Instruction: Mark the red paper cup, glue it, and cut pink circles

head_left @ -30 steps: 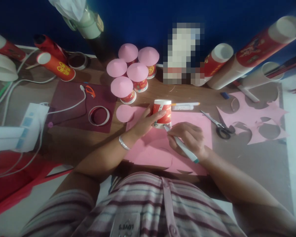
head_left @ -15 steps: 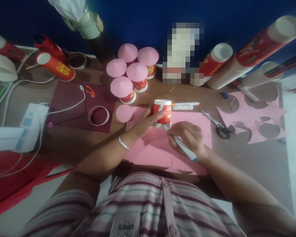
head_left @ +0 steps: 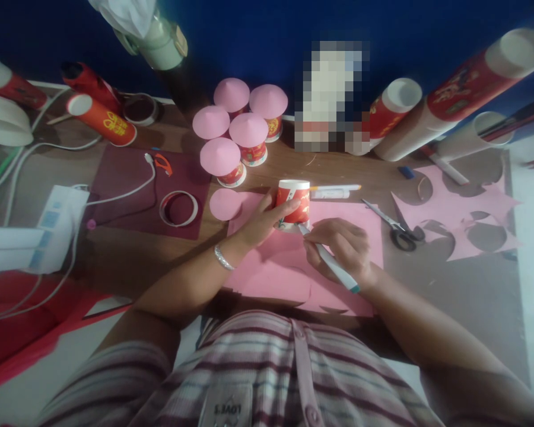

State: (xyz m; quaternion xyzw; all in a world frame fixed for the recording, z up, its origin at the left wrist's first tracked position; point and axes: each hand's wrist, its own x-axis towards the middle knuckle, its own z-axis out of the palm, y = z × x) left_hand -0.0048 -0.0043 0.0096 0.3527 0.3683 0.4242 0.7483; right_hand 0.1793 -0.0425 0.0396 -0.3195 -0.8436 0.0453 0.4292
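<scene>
on flat pink paper (head_left: 351, 219), left hand (head_left: 260, 222) steadies a round paper cup (head_left: 292, 204).

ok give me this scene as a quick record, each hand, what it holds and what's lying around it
left hand: grips a red and white paper cup, upside down on the pink sheet
right hand: holds a pen, tip at the cup's lower edge
left of cup: pink disc, tape ring
behind: five cups topped with pink cones
right: scissors, offcut sheet with round holes
</scene>
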